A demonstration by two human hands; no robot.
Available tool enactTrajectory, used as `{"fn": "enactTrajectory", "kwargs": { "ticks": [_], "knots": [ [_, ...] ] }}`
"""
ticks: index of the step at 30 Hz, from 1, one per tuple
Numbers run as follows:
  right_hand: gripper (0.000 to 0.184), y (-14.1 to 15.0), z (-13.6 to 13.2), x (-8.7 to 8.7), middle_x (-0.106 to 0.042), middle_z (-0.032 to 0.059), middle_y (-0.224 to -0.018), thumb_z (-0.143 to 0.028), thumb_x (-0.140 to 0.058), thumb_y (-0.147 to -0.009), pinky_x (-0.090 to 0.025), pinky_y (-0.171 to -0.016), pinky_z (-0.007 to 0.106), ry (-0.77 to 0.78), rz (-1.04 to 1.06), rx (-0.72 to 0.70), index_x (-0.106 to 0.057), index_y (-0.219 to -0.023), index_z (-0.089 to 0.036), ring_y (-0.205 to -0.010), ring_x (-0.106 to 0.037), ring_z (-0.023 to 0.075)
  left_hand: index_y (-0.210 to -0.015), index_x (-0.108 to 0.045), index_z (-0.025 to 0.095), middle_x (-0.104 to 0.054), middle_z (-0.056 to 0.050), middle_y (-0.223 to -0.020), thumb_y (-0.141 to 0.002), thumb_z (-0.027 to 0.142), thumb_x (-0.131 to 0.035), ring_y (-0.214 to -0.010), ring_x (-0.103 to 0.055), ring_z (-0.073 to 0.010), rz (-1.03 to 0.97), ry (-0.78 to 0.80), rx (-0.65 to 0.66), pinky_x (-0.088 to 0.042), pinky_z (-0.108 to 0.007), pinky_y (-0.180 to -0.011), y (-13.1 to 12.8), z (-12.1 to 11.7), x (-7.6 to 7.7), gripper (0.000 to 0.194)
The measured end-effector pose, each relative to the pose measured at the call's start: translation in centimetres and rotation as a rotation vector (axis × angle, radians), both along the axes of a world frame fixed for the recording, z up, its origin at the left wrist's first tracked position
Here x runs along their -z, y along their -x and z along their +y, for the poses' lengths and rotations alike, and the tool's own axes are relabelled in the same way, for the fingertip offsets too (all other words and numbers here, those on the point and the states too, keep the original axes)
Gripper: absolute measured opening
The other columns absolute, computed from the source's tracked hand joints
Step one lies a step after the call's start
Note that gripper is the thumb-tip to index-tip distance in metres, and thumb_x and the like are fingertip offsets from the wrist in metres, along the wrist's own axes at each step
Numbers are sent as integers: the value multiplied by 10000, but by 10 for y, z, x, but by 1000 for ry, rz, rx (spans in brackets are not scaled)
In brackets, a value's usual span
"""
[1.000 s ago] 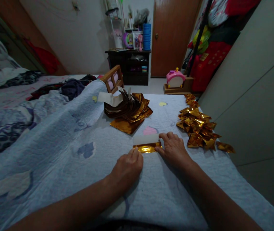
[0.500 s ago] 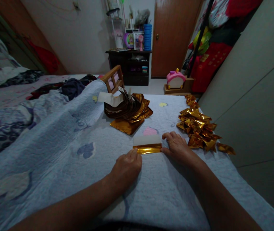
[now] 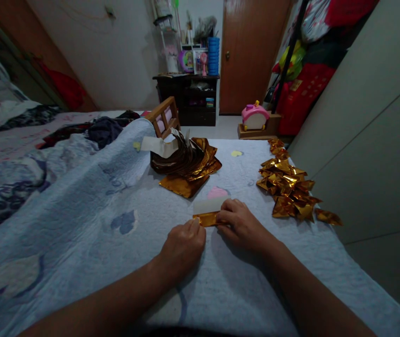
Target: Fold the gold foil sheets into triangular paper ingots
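A sheet of gold foil paper [image 3: 207, 219] lies on the quilt in front of me, its near edge folded up into a gold strip and its pale side showing beyond. My left hand [image 3: 185, 241] is closed, with thumb and fingertips pinching the strip's left end. Over the right part of the sheet bends my right hand [image 3: 242, 224], its fingers curled onto the strip and covering that end. Farther off sits a fanned stack of gold foil paper [image 3: 186, 159]. To the right are several folded gold foil pieces [image 3: 286, 180] in a heap.
A pale blue quilt [image 3: 115, 262] covers the bed surface and rises in a ridge on the left. Beyond the far edge stand a wooden rail [image 3: 165, 117], a pink toy [image 3: 255, 117] and a dark cabinet [image 3: 186, 100]. A pale panel [image 3: 375, 140] runs along the right.
My right hand has moved left from the sheet's right edge onto the folded strip, and its fingers have curled in. My left hand stays at the left end.
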State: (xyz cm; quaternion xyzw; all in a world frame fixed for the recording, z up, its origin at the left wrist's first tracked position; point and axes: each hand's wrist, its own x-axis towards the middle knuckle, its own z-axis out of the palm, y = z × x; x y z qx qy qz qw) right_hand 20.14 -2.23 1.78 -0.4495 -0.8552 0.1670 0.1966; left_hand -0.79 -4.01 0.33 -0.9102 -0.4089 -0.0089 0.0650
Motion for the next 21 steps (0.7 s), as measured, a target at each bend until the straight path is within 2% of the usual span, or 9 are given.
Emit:
{"fn": "enactTrajectory", "kwargs": {
  "ticks": [5,8,13,15,17,21],
  "knots": [
    [132,2,2,8,-645,47,-993,-207,-619,-953,-325,-811,332,31,-55,48,-739,-1004,-230,-958,-525,199,-872,-698,107,-733,-151,-937,-872,-5,-482,-840,-728,-287,8,54,-54,-627,-417,-694,1,-2,-8,243],
    [131,-2,4,9,-664,39,-992,-190,-655,-929,-305,-799,333,34,-61,74,-744,-1008,-245,-961,-533,202,-863,-699,108,-745,-150,-939,-874,5,-489,-818,-733,-286,16,27,-105,-617,-413,-691,2,-2,-10,234],
    [106,-6,7,11,-679,31,-969,-179,-665,-916,-306,-775,326,16,-57,44,-745,-964,-230,-944,-554,197,-733,-652,148,-695,-87,-702,-895,96,-516,-638,-682,-259,-94,-97,-122,-562,-381,-591,5,3,-10,217],
    [104,-6,7,11,-681,34,-949,-173,-657,-920,-314,-770,324,-2,-52,20,-744,-950,-221,-919,-558,191,-732,-637,162,-684,-77,-699,-915,149,-522,-642,-665,-248,-208,-173,-85,-550,-378,-607,4,7,-12,216],
    [99,-5,7,10,-683,42,-931,-172,-651,-923,-322,-771,325,-28,-55,3,-743,-933,-209,-891,-554,187,-801,-650,162,-710,-87,-792,-929,170,-519,-731,-675,-248,-316,-223,4,-558,-385,-675,2,9,-12,184],
    [100,-2,6,7,-678,59,-900,-166,-647,-921,-333,-779,335,-73,-103,-8,-737,-880,-180,-864,-547,194,-979,-659,152,-731,-104,-958,-939,157,-510,-859,-676,-249,-392,-208,109,-568,-388,-763,-4,13,-7,154]
  ]
}}
